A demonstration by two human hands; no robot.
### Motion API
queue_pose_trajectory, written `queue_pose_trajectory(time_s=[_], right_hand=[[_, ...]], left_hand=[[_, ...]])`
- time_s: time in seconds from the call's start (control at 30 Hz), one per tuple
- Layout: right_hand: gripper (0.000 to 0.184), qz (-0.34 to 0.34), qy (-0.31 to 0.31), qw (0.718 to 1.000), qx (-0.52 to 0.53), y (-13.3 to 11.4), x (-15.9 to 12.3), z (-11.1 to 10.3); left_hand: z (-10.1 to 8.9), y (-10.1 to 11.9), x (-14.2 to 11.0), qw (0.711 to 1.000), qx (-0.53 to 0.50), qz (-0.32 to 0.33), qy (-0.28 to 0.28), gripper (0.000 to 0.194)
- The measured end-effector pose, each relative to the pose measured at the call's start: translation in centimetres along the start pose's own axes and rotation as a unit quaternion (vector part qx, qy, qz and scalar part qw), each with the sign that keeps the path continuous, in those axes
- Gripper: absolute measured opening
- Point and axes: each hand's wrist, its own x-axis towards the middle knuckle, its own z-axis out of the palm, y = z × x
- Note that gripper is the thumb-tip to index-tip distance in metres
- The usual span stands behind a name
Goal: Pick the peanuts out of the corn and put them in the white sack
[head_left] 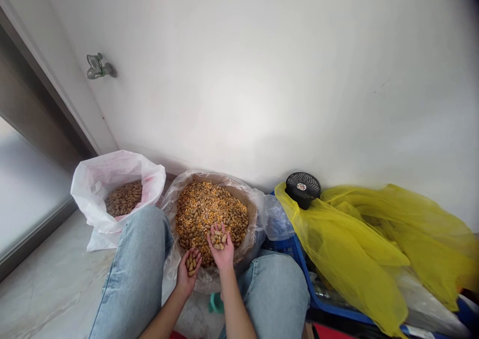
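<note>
My left hand (184, 275) is cupped palm up at the near edge of a plastic-lined bag (255, 219), with a small handful of peanuts (191, 262) in shells in its curled fingers. Just to its right, over the bag, my right hand (225, 257) is turned palm up with more unshelled peanuts (218, 239) lying on the palm. Both hands are apart. The bag is filled with a mix (209, 204) of yellow-orange corn kernels and unshelled peanuts.
To the left stands an open white sack (90, 199) holding peanuts (125, 198). On the right, yellow netting (348, 249) drapes over a blue crate (299, 264), with a small black fan (303, 186) on top. A white wall (243, 79) rises behind. My jeans-covered knees flank the bag.
</note>
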Motion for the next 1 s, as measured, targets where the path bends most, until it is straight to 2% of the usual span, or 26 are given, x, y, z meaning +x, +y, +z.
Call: queue_pose_trajectory(time_s=[0.3,0.53,0.77,1.0], right_hand=[[0.027,0.028,-0.014,0.999,0.035,0.2,0.2,0.2],[0.025,0.02,0.007,1.0,0.009,0.4,0.2,0.4],[0.027,0.043,-0.012,0.998,0.039,0.7,0.4,-0.1],[0.027,0.057,0.008,0.993,0.107,0.8,0.5,-0.7]], left_hand=[[0.0,0.0,0.1,1.0,0.01,-0.009,0.003,0.015],[0.4,0.1,-0.3,1.0,0.013,-0.012,0.008,0.015],[0.2,0.0,0.0,1.0,0.014,-0.01,-0.002,0.014],[0.2,-0.1,0.0,1.0,0.013,-0.011,0.002,0.013]])
